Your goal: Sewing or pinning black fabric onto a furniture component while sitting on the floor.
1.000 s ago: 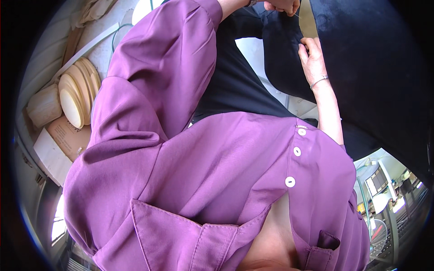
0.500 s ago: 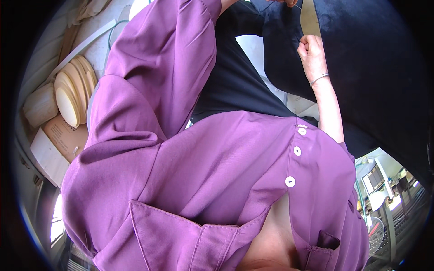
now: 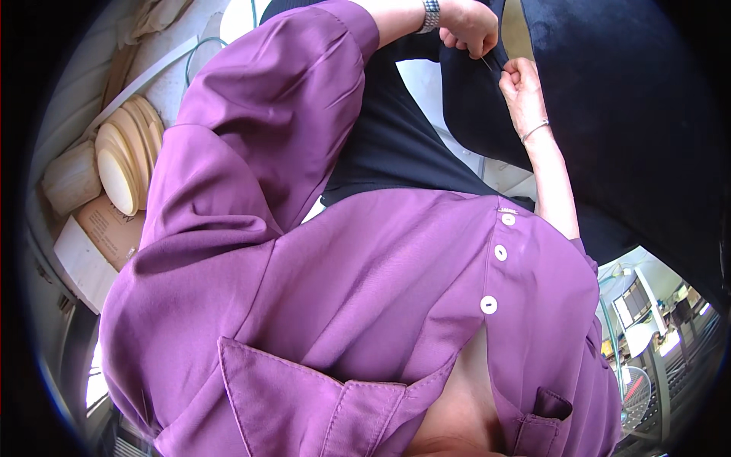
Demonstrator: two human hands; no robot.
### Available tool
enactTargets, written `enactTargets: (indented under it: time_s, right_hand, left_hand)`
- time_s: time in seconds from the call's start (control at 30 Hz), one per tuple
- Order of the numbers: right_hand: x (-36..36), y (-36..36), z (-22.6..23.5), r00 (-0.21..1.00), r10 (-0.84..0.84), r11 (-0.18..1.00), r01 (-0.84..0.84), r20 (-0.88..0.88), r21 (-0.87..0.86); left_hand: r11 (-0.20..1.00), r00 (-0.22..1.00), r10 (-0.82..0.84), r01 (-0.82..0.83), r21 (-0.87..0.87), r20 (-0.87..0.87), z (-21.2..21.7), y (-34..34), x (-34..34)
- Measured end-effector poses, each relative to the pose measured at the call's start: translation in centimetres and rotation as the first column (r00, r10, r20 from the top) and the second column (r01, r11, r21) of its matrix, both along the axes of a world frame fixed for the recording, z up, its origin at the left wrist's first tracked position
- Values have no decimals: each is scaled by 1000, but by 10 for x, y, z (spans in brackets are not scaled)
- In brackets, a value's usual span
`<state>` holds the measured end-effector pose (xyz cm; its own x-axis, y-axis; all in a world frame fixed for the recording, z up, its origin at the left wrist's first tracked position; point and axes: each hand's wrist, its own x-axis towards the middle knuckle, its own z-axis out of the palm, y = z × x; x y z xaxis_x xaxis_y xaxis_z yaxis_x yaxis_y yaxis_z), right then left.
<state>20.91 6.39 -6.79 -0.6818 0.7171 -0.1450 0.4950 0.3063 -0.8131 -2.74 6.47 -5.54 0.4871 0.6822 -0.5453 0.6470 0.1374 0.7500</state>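
Observation:
My left hand (image 3: 470, 29), with a metal watch band at its wrist, is at the top of the view. Its fingertips pinch a thin needle (image 3: 487, 64) that points toward the other hand. My right hand (image 3: 524, 97), wearing a thin bracelet, is closed in a pinch on the edge of a large dark, velvety cloth (image 3: 609, 129). A tan strip (image 3: 518, 30) shows beside the cloth's edge, just above the right fingers. The two hands are close but apart. Any thread is too fine to make out.
The dark cloth spreads over the right side. On the left, stacked pale oval pieces (image 3: 122, 156) stand by a cardboard box (image 3: 110, 228) and a pale roll (image 3: 72, 177). A fan (image 3: 634, 392) is at the lower right.
My left hand has come down from the upper edge toward the right hand, bringing the needle near the cloth edge. Less of the tan strip shows. The right hand has barely shifted.

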Motion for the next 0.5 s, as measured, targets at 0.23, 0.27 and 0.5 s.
enactTargets:
  time_s: [0.23,0.27,0.5]
  right_hand:
    - [8,5,-20,995,-39,996,32,-87,-78]
    - [10,6,-22,995,-40,996,33,-89,-78]
    - [9,9,-25,997,-3,994,-6,-83,-107]
  left_hand:
    - [544,955,22,236,806,-295,42,-101,36]
    - [722,953,-11,217,657,-302,53,-115,47]
    - [651,854,-37,415,636,-520,47,-116,61]
